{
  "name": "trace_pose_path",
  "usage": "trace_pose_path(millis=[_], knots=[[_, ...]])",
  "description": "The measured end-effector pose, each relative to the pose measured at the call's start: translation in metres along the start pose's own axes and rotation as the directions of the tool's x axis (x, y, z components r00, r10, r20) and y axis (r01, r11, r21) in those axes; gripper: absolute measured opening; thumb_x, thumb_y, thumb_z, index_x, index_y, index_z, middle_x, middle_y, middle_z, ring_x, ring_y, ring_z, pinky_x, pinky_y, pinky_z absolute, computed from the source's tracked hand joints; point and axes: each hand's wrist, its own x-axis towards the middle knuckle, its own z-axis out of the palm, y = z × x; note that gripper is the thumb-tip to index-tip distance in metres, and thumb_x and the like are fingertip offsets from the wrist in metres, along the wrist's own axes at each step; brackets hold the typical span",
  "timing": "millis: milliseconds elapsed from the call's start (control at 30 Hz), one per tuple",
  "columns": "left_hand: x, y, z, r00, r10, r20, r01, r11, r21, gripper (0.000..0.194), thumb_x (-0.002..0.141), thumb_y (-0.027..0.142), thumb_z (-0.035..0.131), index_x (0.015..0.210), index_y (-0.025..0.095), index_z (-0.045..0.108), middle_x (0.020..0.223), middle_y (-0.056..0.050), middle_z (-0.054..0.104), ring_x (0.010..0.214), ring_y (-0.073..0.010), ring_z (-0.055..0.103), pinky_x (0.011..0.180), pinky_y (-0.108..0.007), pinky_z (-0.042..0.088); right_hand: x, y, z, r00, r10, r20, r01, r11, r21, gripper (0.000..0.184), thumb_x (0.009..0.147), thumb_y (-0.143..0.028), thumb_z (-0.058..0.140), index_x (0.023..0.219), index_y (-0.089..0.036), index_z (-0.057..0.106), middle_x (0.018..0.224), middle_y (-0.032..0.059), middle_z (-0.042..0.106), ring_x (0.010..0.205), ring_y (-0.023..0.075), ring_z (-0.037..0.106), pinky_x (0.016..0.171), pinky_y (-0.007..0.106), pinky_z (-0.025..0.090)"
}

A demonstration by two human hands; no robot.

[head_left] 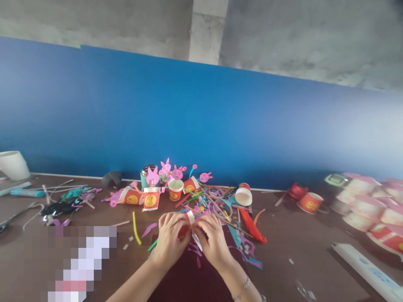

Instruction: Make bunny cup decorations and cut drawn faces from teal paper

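Observation:
Close together in the middle of the head view, both hands work on a small red and white paper cup (190, 217), mostly covered by fingers. My left hand (171, 237) is closed around the cup's left side. The fingers of my right hand (215, 239) are pinched at its right side, near a thin white strip (197, 242). Whether that strip belongs to the cup I cannot tell. Under the hands lies a dark red sheet (176, 277) with purple paper scraps (197, 251). Just beyond stand red paper cups (151, 199) with pink animal-face cutouts (153, 174).
Behind the hands is a heap of coloured sticks and strips (210, 201). A red pointed object (253, 226) lies to the right. Stacked cups (362, 205) and a white power strip (367, 268) sit far right. Scissors (17, 216) lie left. A blue partition (201, 121) borders the table.

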Motion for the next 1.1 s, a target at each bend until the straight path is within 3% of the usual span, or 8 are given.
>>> trace_pose_path(millis=[200,467,700,1100], knots=[[-0.001,0.000,0.002,0.999,-0.031,-0.006,0.031,0.997,-0.071,0.011,0.077,0.012,0.057,0.078,0.022,0.060,0.086,-0.001,0.065,0.086,-0.0199,0.055,0.085,-0.038,0.037,0.000,-0.001,0.001,0.999,0.036,-0.002,-0.036,0.997,0.070,0.013,0.089,-0.017,0.053,0.085,-0.021,0.064,0.084,0.0044,0.062,0.081,0.0201,0.056,0.075,0.034,0.041],[-0.001,0.003,0.004,0.988,-0.128,-0.085,0.093,0.938,-0.334,0.009,0.077,0.011,0.058,0.072,0.019,0.060,0.083,-0.003,0.062,0.083,-0.0197,0.055,0.078,-0.034,0.043,0.001,0.002,0.004,0.993,0.108,-0.056,-0.086,0.948,0.308,0.010,0.085,-0.020,0.060,0.085,-0.023,0.070,0.081,0.0041,0.061,0.081,0.0196,0.057,0.074,0.032,0.045],[0.001,0.002,-0.001,0.989,-0.145,-0.014,0.128,0.911,-0.391,0.008,0.081,0.016,0.059,0.075,0.019,0.063,0.084,-0.005,0.062,0.085,-0.0203,0.055,0.079,-0.035,0.044,0.001,0.000,0.003,0.990,0.113,-0.080,-0.082,0.945,0.315,0.012,0.086,-0.019,0.059,0.086,-0.024,0.071,0.078,0.0035,0.061,0.078,0.0192,0.057,0.073,0.032,0.044],[0.000,-0.015,0.001,0.986,-0.028,0.162,0.096,0.898,-0.429,0.009,0.087,0.021,0.057,0.079,0.020,0.060,0.079,-0.002,0.063,0.080,-0.0161,0.059,0.076,-0.029,0.046,0.001,0.006,0.003,0.972,0.231,0.051,-0.231,0.881,0.412,0.012,0.086,-0.020,0.059,0.085,-0.021,0.071,0.083,0.0050,0.066,0.084,0.0200,0.060,0.078,0.031,0.045]])
